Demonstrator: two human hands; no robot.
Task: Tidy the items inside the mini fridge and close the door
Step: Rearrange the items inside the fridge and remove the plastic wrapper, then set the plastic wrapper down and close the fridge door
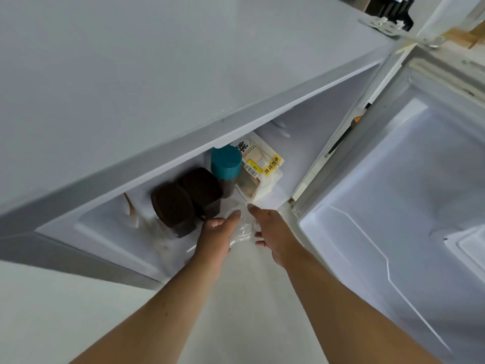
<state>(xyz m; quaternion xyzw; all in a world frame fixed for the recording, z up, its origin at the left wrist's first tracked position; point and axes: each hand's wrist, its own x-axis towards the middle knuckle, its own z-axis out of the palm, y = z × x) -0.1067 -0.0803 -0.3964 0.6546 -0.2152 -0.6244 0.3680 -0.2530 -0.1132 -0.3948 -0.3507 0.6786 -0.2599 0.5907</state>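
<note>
I look down over the grey top of the mini fridge point(157, 74), whose door point(393, 193) stands wide open to the right. Inside sit two dark brown lidded containers point(173, 206) point(203, 187), a bottle with a teal cap point(225, 164) and a bagged loaf of bread with a yellow label point(259, 166). Both hands reach into the fridge opening. My left hand point(217, 235) and my right hand point(270, 229) hold a clear plastic container point(242, 227) between them, just in front of the brown containers and the bread.
The inner door liner point(380, 232) with its moulded shelf rim fills the right side. A pale floor point(78, 311) lies below the fridge. A metal hinge bracket point(385, 23) shows at the top right. A pale object point(131, 208) lies at the fridge's left interior.
</note>
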